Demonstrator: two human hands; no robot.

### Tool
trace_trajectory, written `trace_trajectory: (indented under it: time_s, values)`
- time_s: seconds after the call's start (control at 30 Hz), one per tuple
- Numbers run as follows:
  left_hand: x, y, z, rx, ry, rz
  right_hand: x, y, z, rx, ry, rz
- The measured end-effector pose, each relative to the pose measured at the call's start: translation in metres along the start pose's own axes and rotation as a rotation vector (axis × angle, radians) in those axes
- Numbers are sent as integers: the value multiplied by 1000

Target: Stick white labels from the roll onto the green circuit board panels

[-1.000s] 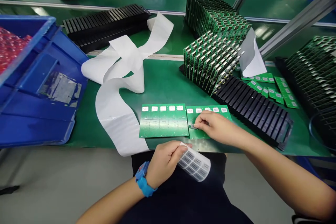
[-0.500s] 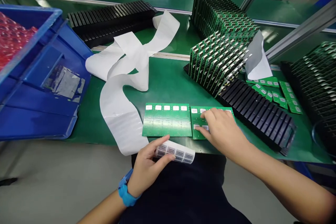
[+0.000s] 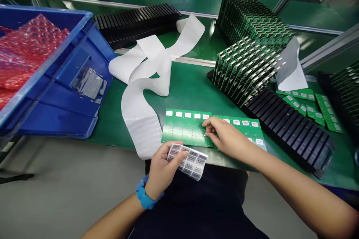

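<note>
I count two green circuit-board panels [image 3: 252, 130] abreast on the bench [image 3: 190, 89], five white labels [image 3: 188, 115] atop the left panel [image 3: 182, 131]. The left hand [image 3: 163, 166] pinches one label strip [image 3: 193, 165], its print too small for me to read. Over the left panel's right end, the right hand's [image 3: 228, 138] thumb and forefinger nearly meet; whether they hold anything, I cannot tell.

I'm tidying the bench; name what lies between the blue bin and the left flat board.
In the head view, the white strip lies between the blue bin and the left flat board.
</note>
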State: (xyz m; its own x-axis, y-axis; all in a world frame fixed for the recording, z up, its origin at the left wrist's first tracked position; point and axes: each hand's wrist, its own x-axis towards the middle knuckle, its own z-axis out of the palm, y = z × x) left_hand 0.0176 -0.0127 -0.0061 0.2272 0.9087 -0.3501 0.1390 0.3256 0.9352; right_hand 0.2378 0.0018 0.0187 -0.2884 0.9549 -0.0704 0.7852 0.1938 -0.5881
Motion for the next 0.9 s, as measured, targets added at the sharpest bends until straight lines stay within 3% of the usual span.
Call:
trace_trajectory:
  time_s: [0.1,0.17,0.2,0.33,0.5,0.67,0.9]
  values:
    - [1,0,3,-15,3,-7,-11,-9,5,-125,161,-70]
    - [2,1,5,-12,6,6,-18,-19,7,-36,294,-68]
    - [2,1,6,-4,9,25,-20,-24,7,64,300,-51]
    - [0,2,6,61,15,192,-20,-41,6,400,16,48]
    - [0,2,4,189,-10,418,-14,-46,7,469,-42,106]
    - [2,0,4,190,103,353,-18,-43,5,503,-136,157]
    - [2,-6,0,209,69,239,-8,-40,-4,477,-130,155]
